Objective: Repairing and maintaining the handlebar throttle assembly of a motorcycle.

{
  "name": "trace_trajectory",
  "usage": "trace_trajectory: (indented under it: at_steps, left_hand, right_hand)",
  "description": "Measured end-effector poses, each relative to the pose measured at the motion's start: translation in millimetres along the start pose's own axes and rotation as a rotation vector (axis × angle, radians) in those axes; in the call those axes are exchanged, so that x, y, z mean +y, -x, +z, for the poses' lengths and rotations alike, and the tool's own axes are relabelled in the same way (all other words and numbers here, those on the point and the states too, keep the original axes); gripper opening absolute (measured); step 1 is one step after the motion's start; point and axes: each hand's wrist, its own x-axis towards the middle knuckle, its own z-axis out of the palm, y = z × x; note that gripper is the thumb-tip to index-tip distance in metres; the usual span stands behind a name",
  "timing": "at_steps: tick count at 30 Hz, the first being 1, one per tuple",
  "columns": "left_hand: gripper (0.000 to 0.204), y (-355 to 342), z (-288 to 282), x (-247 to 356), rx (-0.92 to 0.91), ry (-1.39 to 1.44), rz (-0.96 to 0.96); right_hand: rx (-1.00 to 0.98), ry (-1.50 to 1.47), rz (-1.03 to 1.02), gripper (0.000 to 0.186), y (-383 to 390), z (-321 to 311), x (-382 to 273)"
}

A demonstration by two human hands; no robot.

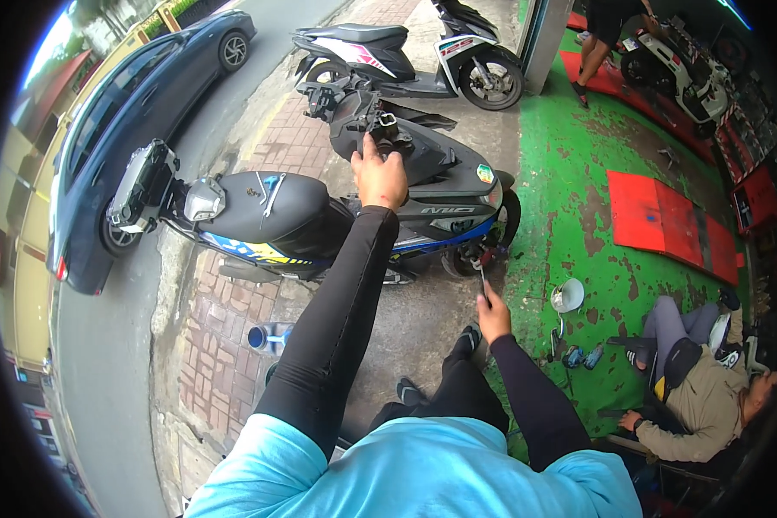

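A dark scooter (445, 186) with blue and yellow trim stands across in front of me, its front to the right. Its handlebar area is partly stripped, and a small square reservoir (388, 123) shows there. My left hand (380, 181) is closed around the near handlebar grip, index finger stretched forward; the palm hides most of the grip. Low by the front wheel (511, 220), my right hand (494, 316) is closed on a slim wrench-like tool (483, 278). Its far end reaches the wheel hub, where the exact contact is too small to tell. Wrenches (272, 194) lie on the seat (276, 211).
A blue container (257, 337) sits on the paving at left. Rightward on the green floor are a white bucket (567, 295), power tools (572, 356) and a red ramp (665, 223). One person (699, 401) sits low right; another (600, 34) stands beyond. A second scooter (406, 56) and a car (138, 121) are behind.
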Motion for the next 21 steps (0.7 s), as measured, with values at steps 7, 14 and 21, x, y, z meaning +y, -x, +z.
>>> trace_trajectory:
  at_steps: [7, 14, 21]
  left_hand:
    - [0.050, -5, 2, 3, 0.338, 0.020, 0.495]
    - [0.049, 2, -8, 6, 0.068, 0.603, 0.563]
    - [0.062, 2, -10, 9, -0.086, 0.680, 0.731]
  right_hand:
    - [-0.213, 0.432, 0.640, 0.051, 240, -97, 168]
    - [-0.281, 0.392, 1.062, 0.055, 318, -123, 211]
    - [0.159, 0.164, 0.751, 0.054, 209, -87, 176]
